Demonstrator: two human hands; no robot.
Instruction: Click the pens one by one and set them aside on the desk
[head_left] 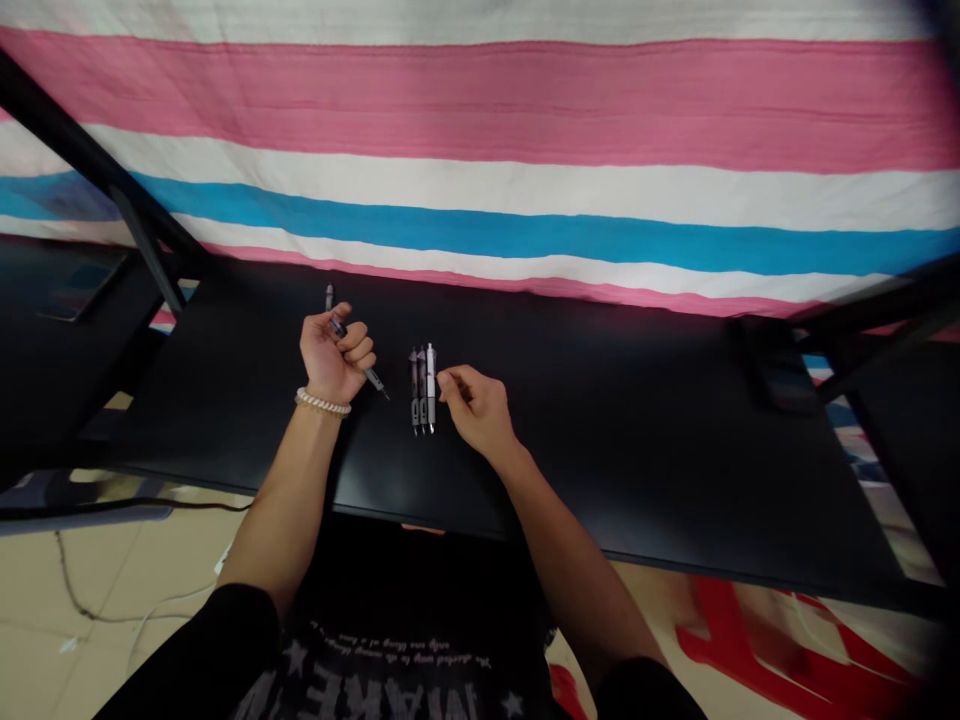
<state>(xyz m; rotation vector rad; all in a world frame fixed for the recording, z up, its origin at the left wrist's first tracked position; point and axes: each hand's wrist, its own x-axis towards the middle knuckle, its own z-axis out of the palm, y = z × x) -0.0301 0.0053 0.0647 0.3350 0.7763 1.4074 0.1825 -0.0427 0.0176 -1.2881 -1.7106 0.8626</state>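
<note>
White pen [431, 385] lies on tabletop [637, 420], just off at 9 o'clock from the nearer right hand [481, 408], curled fingers, can't tell if tips meet, long axis 12-to-6, dark pens [422, 388] alongside, left hand [334, 358] wrapped around another pen [375, 380] slanting 11-to-5.

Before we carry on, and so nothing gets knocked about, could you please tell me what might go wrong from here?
The fingers of the right hand are right by the white pen, so a small nudge could push it against the dark pens and spoil the row.

The held pen sticks out at both ends of the left hand; its lower end might catch the row if that hand swings across.
</note>
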